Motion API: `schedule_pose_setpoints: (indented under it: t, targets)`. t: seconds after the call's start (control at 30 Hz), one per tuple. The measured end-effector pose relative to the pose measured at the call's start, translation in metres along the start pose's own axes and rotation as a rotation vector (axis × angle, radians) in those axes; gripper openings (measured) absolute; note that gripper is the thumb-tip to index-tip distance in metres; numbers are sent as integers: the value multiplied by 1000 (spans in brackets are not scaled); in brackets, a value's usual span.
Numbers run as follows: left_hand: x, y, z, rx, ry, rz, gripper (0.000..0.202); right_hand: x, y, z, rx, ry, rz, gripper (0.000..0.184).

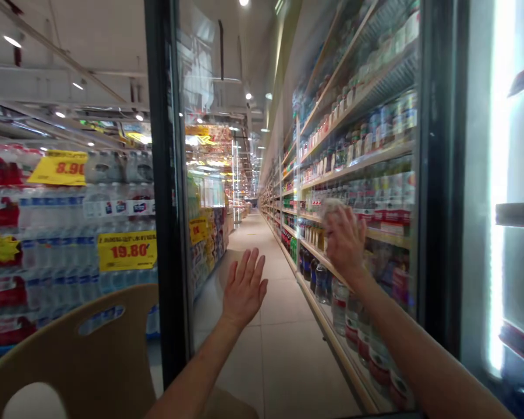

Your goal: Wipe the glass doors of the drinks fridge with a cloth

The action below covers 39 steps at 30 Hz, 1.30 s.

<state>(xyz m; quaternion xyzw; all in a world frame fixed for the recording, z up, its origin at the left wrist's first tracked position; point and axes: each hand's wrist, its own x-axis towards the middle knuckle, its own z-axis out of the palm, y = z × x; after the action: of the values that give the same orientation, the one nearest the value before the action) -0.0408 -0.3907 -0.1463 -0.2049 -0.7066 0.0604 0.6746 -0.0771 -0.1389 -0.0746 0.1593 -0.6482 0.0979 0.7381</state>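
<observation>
In front of me stands a glass door (253, 372) with a dark frame (163, 192). My left hand (244, 291) lies flat towards the glass, its fingers stretched out and holding nothing. Higher and to the right, my right hand (344, 244) has its fingers over a pale, crumpled cloth (333, 205) against the glass. Motion blurs this hand and much of the cloth is covered by it. Shelves of bottles (338, 305) show in the glass behind the right hand.
A brown plastic chair (70, 361) is at the lower left. Behind it rise stacked packs of bottled water (61, 250) with yellow price signs (128, 250). At the right are a bright light strip (500, 203) and shelf edges (519, 214) inside the cooler.
</observation>
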Motion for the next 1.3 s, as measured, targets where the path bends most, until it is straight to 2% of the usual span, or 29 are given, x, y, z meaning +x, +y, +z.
schedule_pose_setpoints:
  t: [0.07,0.1,0.13,0.17,0.27,0.3,0.33,0.37,0.47,0.5,0.53,0.57,0.6,0.67,0.7,0.73,0.77,0.8,0.9,0.93,0.97,1.0,1.1,1.13,1.17,1.2,1.3]
  targets:
    - [0,1,0,0,-5,-3,60,7,24,-1,-45,113,336,51]
    - [0,1,0,0,-5,-5,60,10,26,0,-54,130,412,52]
    - [0,1,0,-1,-4,-5,59,11,20,2,-52,119,408,52]
    - [0,1,0,-1,-3,-3,59,10,9,3,-40,82,324,51]
    - [0,0,0,-5,4,0,59,-4,-25,4,31,-77,-133,45]
    - [0,0,0,-7,6,1,59,-10,-27,2,40,-106,-225,44]
    - [0,0,0,-8,5,0,59,-15,-22,-1,33,-109,-240,43]
    - [0,0,0,-10,4,-2,60,-18,-12,-5,8,-87,-169,44]
    - [0,1,-1,-8,-4,-7,61,-15,27,-13,-109,54,336,49]
    - [1,2,-1,-7,-5,-8,61,-13,31,-14,-128,85,457,51]
    - [1,2,0,-8,-3,-8,61,-12,29,-14,-130,96,500,52]
    - [1,1,0,-10,0,-8,61,-14,20,-13,-117,76,455,52]
    - [1,1,0,-13,2,-9,61,-17,7,-11,-88,24,323,50]
    - [1,0,1,-18,5,-9,62,-30,-20,-9,-10,-116,-42,46]
    - [1,0,1,-21,6,-9,62,-38,-27,-9,17,-160,-178,45]
    - [0,0,2,-22,5,-10,63,-44,-28,-10,26,-168,-243,44]
    - [0,0,2,-24,5,-12,63,-49,-23,-11,13,-136,-224,44]
    - [0,0,2,-25,5,-14,63,-52,-12,-13,-20,-74,-123,45]
    - [0,1,3,-23,0,-19,63,-54,19,-15,-139,114,328,50]
    - [0,2,3,-19,-1,-19,63,-54,20,-15,-153,141,411,51]
    - [0,1,3,-17,-2,-17,64,-56,15,-14,-148,135,421,51]
    - [0,1,3,-16,-2,-14,64,-59,5,-14,-120,89,347,50]
    - [1,0,3,-21,-2,-11,64,-75,-27,-15,29,-152,-96,45]
    - [1,0,3,-22,-3,-12,65,-79,-29,-16,56,-191,-183,45]
    - [1,0,3,-21,-5,-14,65,-82,-24,-18,54,-178,-192,45]
    - [1,0,2,-19,-5,-13,65,-83,-14,-19,24,-114,-118,45]
    - [1,2,2,-15,4,-10,66,-80,19,-21,-121,120,306,48]
